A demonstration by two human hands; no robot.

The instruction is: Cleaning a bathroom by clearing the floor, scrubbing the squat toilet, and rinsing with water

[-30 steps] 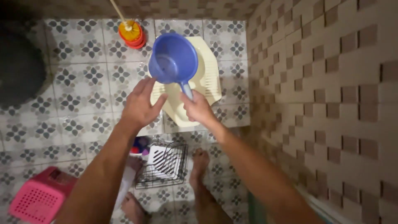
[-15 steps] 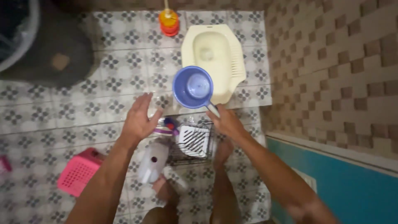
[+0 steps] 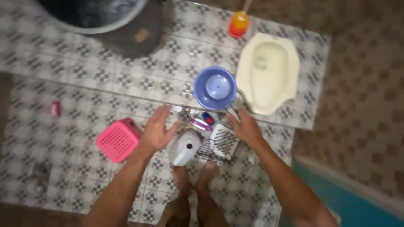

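My right hand grips the handle of a blue plastic water dipper, held mouth-up over the patterned floor beside a cream squat toilet. My left hand hovers open with fingers spread, holding nothing, just left of a white plastic jug. Below the dipper a black wire rack holds a white slotted tray and small bottles. My bare feet stand just behind the rack.
A pink perforated stool lies at the left. A dark water tub stands on a round base at the top left. An orange and red brush holder sits behind the toilet. A brown tiled wall and teal ledge close off the right.
The view has swung left and tilted. The dipper turned from tilted over the toilet to mouth-up and came down toward the floor left of it. My left hand stayed open.
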